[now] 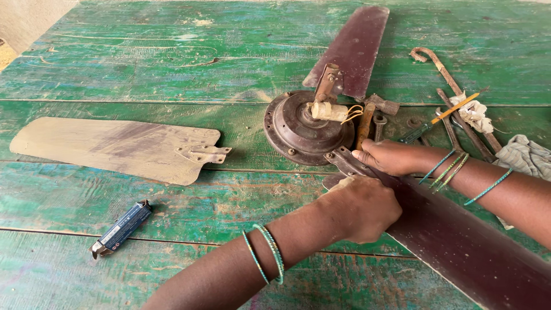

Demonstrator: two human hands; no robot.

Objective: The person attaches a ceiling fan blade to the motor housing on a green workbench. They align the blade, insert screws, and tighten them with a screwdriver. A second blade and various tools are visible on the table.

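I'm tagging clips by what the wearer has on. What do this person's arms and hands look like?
Both forearms are bare, no sleeves or gloves. The left hand has thin green bangles at the wrist; the right hand has several more, spread along the forearm.

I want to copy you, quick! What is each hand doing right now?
Left hand: closed in a fist on the near fan blade; whether it grips anything cannot be told.
Right hand: fingers curled, pressing the blade's metal bracket by the motor hub.

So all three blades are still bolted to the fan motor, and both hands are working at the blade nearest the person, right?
Not quite. In the head view only two blades meet the fan motor; the pale detached blade lies apart on the green table. The left hand and right hand do work at the near blade.
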